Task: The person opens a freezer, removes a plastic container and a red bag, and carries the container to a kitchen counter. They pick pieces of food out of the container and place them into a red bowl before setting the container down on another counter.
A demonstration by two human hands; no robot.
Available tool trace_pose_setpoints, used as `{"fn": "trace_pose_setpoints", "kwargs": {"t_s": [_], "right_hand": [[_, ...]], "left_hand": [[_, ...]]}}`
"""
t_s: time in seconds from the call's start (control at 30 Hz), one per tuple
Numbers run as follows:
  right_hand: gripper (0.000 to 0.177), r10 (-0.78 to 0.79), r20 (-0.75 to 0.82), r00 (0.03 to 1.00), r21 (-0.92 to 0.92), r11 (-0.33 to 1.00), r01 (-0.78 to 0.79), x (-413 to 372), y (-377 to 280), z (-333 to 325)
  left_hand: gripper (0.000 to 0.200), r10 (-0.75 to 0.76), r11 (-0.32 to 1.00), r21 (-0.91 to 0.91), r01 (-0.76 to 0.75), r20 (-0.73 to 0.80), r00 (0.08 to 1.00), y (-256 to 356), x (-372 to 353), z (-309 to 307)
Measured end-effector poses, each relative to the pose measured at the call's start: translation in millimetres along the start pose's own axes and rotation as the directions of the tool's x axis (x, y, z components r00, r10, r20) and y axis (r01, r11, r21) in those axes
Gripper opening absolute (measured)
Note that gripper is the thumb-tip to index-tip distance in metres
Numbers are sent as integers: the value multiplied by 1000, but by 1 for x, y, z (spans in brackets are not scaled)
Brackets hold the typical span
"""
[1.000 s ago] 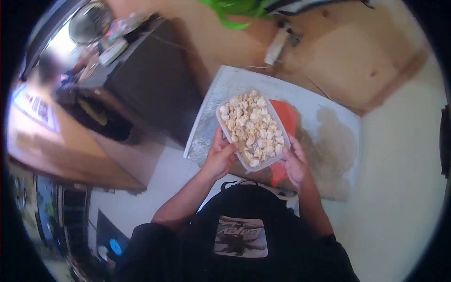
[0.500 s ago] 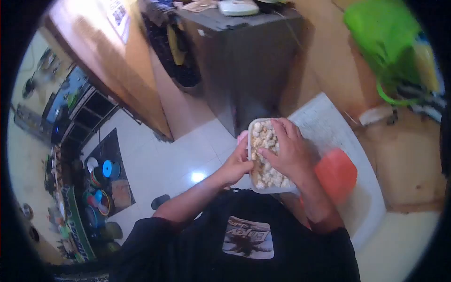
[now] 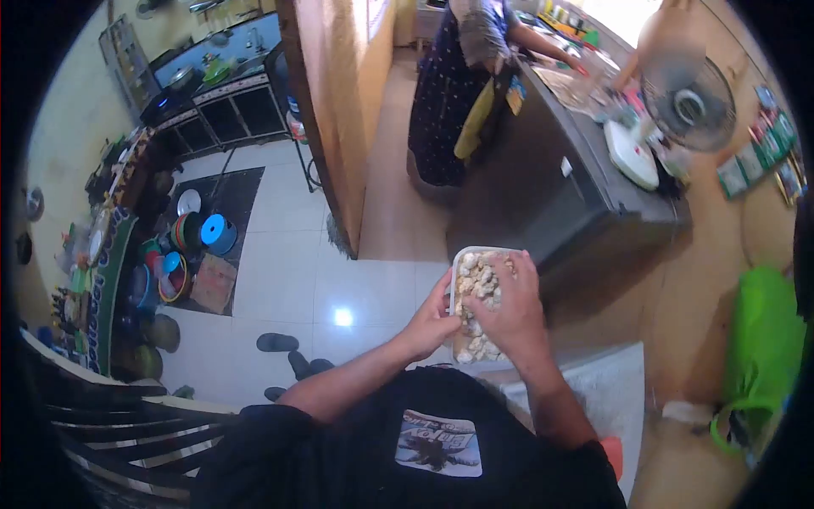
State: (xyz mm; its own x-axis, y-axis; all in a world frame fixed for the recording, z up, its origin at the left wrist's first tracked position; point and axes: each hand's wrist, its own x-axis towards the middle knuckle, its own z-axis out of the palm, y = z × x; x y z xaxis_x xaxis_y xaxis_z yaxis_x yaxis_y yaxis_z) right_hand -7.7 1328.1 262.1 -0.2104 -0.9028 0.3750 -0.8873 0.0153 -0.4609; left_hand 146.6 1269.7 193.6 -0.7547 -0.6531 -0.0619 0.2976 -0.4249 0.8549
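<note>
Before one shirt (image 3: 356, 450), left grip (image 3: 431, 324) holding one tub (image 3: 475, 248), right grip (image 3: 514, 318), closure unclear

Black short-sleeved shirt (image 3: 373, 445) with a round-cornered chest print (image 3: 438, 444), blurred pale lettering (image 3: 458, 430) and dark, splayed shape (image 3: 437, 456)
</note>
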Motion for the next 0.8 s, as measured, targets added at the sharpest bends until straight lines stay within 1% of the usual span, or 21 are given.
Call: {"fn": "trace_pose_setpoints", "kwargs": {"t_s": [0.03,0.07,0.1,0.17,0.2,0.23,0.27,0.3,0.33,0.4,0.43,0.47,0.53,0.57,0.6,0.63,0.67,0.7,0.73,0.77,0.8], "right_hand": [[65,-60,-5,998,-36,998,60,-2,8,4],[65,-81,-7,997,-25,996,81,0,14,5],[63,-114,19,993,-5,993,114,1,21,10],[59,-156,57,986,62,986,153,3,27,12],[59,-166,59,984,68,984,162,1,31,13],[58,-207,53,977,114,973,200,3,35,13],[57,-235,47,971,157,962,226,8,18,9],[53,-255,41,966,140,959,247,8,11,7],[53,-253,36,967,146,958,245,7,6,3],[48,-355,-92,930,290,884,366,-10,16,-7],[45,-346,-116,931,336,869,364,-21,19,-16],[45,-348,-106,931,332,871,363,-36,25,-26],[38,-303,-233,924,464,800,379,-54,42,-43],[38,-308,-240,921,458,800,387,-66,53,-44],[37,-216,-239,947,514,799,312,-85,65,-41],[36,-109,-226,968,570,791,222,-117,75,-39],[34,39,-137,990,644,763,59,-152,84,-34],[32,169,-46,985,698,710,-90,-189,95,-26],[30,270,42,962,721,658,-216,-224,113,6],[29,387,143,911,725,586,-363,-278,123,22],[28,480,214,851,701,531,-476,-328,126,27]], "left_hand": [[92,3,999,-53,-6,-51,999,-3,0,8],[92,9,995,-102,-19,-101,995,-8,2,12],[92,22,995,-96,-33,-115,993,-20,9,9],[91,76,994,-55,-90,-218,973,-42,10,4],[91,82,994,-52,-97,-227,970,-42,6,13],[89,110,983,-114,-144,-265,958,-34,8,21],[87,122,967,-179,-181,-297,947,-12,-3,23],[83,142,968,-155,-198,-312,939,-9,-6,18],[83,142,970,-147,-195,-312,939,-2,-9,18],[78,222,952,-120,-281,-359,906,-8,-7,28],[83,221,945,-147,-293,-377,900,-13,-6,31],[83,218,943,-156,-294,-380,899,-20,-8,33],[80,214,925,-210,-317,-403,890,-21,4,33],[76,254,908,-212,-362,-408,877,-23,12,31],[76,250,910,-214,-356,-402,881,-22,20,24],[73,249,919,-166,-358,-458,853,-21,27,21],[71,261,924,-116,-364,-505,823,-14,38,20],[71,266,923,-119,-366,-491,830,-7,53,18],[70,374,891,-46,-452,-492,786,-5,70,0],[70,451,860,16,-510,-491,745,-4,76,3],[71,462,852,7,-524,-482,744,6,77,14]]}}
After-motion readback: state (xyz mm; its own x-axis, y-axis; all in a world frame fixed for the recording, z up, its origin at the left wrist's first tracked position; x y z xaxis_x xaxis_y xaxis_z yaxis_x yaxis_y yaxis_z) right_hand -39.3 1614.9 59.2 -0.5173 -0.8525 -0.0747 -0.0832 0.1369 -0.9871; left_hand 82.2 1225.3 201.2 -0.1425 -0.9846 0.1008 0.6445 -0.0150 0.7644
